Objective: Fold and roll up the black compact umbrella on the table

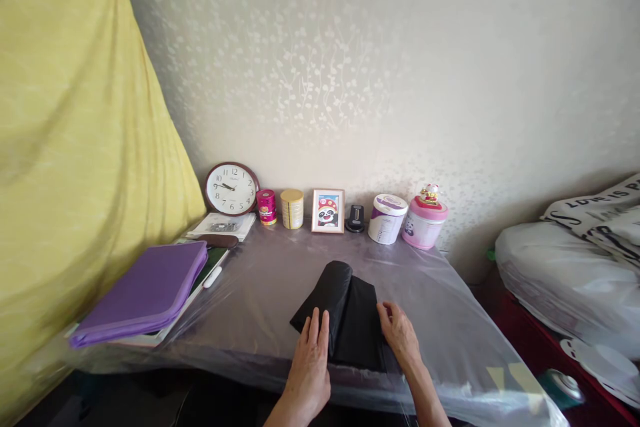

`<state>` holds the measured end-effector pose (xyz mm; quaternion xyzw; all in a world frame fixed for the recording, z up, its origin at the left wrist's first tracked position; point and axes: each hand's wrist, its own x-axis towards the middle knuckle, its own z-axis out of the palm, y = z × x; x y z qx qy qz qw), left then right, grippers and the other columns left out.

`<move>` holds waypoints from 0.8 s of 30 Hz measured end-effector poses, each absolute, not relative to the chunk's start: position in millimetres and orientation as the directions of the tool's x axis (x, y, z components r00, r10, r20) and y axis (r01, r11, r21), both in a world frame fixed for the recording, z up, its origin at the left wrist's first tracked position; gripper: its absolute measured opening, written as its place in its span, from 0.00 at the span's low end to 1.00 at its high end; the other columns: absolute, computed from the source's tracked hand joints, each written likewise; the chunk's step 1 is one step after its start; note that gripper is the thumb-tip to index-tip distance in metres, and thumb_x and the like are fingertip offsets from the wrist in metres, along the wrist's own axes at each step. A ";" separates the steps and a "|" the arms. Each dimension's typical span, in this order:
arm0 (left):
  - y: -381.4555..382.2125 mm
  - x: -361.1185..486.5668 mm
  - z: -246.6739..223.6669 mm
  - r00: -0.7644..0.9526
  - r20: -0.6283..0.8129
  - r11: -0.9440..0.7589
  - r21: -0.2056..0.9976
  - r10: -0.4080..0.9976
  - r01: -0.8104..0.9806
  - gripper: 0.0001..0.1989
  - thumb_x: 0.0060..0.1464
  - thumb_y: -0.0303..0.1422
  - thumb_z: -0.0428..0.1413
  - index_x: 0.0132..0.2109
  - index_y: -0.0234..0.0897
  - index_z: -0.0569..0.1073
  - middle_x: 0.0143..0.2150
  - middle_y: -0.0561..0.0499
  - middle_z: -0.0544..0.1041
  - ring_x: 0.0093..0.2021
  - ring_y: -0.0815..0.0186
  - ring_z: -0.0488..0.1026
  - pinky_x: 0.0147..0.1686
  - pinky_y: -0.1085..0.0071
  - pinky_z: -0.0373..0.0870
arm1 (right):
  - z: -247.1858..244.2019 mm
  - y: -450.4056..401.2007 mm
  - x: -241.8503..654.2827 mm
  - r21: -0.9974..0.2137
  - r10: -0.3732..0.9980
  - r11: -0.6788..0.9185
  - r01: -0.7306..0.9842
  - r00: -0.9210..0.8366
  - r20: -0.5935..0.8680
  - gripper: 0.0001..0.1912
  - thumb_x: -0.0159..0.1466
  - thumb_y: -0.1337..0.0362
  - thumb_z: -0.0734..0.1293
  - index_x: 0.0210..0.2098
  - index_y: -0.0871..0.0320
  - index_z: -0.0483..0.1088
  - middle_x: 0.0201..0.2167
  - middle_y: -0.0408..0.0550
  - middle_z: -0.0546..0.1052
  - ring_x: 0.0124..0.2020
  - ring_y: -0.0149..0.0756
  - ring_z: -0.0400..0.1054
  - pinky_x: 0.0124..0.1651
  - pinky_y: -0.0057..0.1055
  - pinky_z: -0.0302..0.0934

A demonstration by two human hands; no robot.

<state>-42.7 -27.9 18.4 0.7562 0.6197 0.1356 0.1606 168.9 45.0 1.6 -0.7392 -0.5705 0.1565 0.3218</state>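
A black folded sheet of thin, slightly shiny fabric (356,320) lies near the front edge of the table. Its left part is folded over into a rounded, raised flap, while the right part lies flat. My left hand (311,363) rests on the lower left of the flap with its fingers stretched out. At the sheet's right edge is my right hand (399,333), its fingers bent and closed on that edge. Whether the sheet is a bag or a cloth cannot be told.
A plastic-covered table (240,307) carries a purple folder (143,287) at left. Along the wall stand a round clock (231,188), several tins, a panda picture frame (328,211) and a pink tub (424,223) topped by a figurine. Wrapped bedding (565,280) lies right.
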 end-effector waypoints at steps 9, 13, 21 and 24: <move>-25.0 -47.4 6.5 0.196 0.083 -0.211 0.480 0.977 0.852 0.47 0.35 0.17 0.44 0.65 0.35 0.38 0.68 0.45 0.37 0.66 0.57 0.40 0.60 0.59 0.51 | 6.0 53.5 164.0 -0.705 0.943 -0.148 0.694 0.313 0.110 0.19 0.60 0.50 0.54 0.34 0.53 0.69 0.31 0.48 0.77 0.35 0.43 0.72 0.37 0.33 0.60; -26.0 -46.5 9.5 0.189 0.059 -0.194 0.466 0.980 0.863 0.47 0.35 0.17 0.44 0.65 0.34 0.38 0.68 0.45 0.37 0.66 0.57 0.40 0.60 0.60 0.51 | 7.8 57.5 157.2 -0.706 0.944 -0.124 0.697 0.301 0.132 0.19 0.60 0.49 0.53 0.32 0.54 0.69 0.29 0.49 0.77 0.34 0.43 0.72 0.35 0.33 0.59; -27.3 -45.2 17.8 0.199 0.021 -0.187 0.452 0.980 0.872 0.47 0.36 0.16 0.43 0.65 0.34 0.38 0.68 0.44 0.36 0.66 0.57 0.38 0.61 0.60 0.50 | 11.2 65.9 155.2 -0.786 0.957 -0.029 0.617 0.244 0.156 0.20 0.57 0.48 0.55 0.23 0.55 0.68 0.20 0.46 0.72 0.25 0.40 0.67 0.29 0.32 0.58; -27.2 -43.4 20.7 0.193 -0.018 -0.166 0.433 0.981 0.886 0.47 0.35 0.15 0.44 0.65 0.32 0.39 0.67 0.42 0.36 0.66 0.56 0.38 0.61 0.60 0.49 | 17.6 65.7 154.0 -0.853 0.958 0.027 0.521 0.229 0.170 0.23 0.58 0.46 0.55 0.27 0.58 0.70 0.22 0.46 0.73 0.27 0.39 0.67 0.30 0.31 0.59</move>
